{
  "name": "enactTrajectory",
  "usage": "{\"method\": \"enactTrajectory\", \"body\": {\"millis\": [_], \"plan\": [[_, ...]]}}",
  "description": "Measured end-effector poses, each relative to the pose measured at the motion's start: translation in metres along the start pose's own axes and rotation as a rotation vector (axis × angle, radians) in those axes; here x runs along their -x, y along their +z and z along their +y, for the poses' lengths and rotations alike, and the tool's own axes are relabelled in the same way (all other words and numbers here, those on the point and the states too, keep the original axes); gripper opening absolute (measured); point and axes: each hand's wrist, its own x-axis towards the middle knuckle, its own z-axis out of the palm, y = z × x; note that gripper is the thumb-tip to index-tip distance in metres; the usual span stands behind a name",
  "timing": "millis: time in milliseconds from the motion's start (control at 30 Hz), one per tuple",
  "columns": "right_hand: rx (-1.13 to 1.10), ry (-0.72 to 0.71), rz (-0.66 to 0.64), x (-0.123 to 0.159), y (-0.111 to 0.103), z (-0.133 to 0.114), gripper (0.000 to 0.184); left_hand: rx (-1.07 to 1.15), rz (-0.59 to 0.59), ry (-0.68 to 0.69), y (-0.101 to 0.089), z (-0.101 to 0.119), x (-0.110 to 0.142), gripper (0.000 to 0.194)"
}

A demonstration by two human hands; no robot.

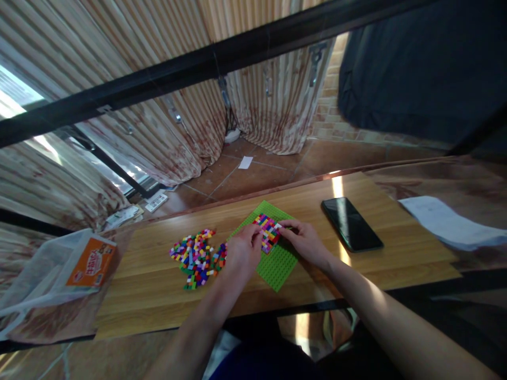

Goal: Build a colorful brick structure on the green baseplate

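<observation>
A green studded baseplate (279,272) lies turned at an angle on the wooden board. Many small bricks of mixed colours form a tight patch (269,229) on it. My left hand (246,244) is at the patch's left edge, thumb and forefinger pinched together; whatever they hold is too small to make out. From the other side my right hand (304,240) reaches the patch's right edge, its thumb and forefinger closed near a whitish brick. What sits between those fingertips is unclear. Left of the baseplate a loose pile of small coloured bricks (194,256) spreads out, partly hidden by my left hand.
A black phone (351,224) rests on the wooden board (146,285) to the right. Beyond the board's right part lie white papers (451,221). A clear plastic bin (43,285) with an orange label stands at the left. A dark metal bar (158,82) crosses behind.
</observation>
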Motion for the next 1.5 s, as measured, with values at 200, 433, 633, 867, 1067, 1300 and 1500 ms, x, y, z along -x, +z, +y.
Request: {"method": "enactTrajectory", "body": {"millis": [200, 433, 633, 867, 1067, 1300, 1500], "plan": [[-0.029, -0.046, -0.04, 0.0, -0.002, -0.004, 0.027, -0.122, -0.103, 0.108, 0.012, 0.014, -0.015, 0.014], [-0.047, -0.096, -0.074, 0.0, -0.005, -0.005, 0.025, -0.31, -0.189, 0.19, 0.022, 0.02, -0.025, 0.02], [-0.07, -0.082, -0.078, 0.003, -0.004, -0.012, 0.025, -0.394, -0.218, 0.212, 0.021, 0.024, -0.026, 0.018], [-0.033, -0.096, -0.084, -0.001, -0.006, -0.007, 0.023, -0.435, -0.242, 0.229, 0.019, 0.03, -0.026, 0.019], [-0.032, -0.101, -0.068, -0.001, -0.005, -0.008, 0.025, -0.466, -0.297, 0.237, 0.019, 0.037, -0.032, 0.023], [-0.04, -0.114, -0.058, 0.0, -0.004, -0.008, 0.024, -0.409, -0.279, 0.24, 0.021, 0.03, -0.033, 0.025], [-0.043, -0.103, -0.051, 0.001, -0.004, -0.011, 0.026, -0.355, -0.236, 0.26, 0.023, 0.02, -0.027, 0.025]]}}
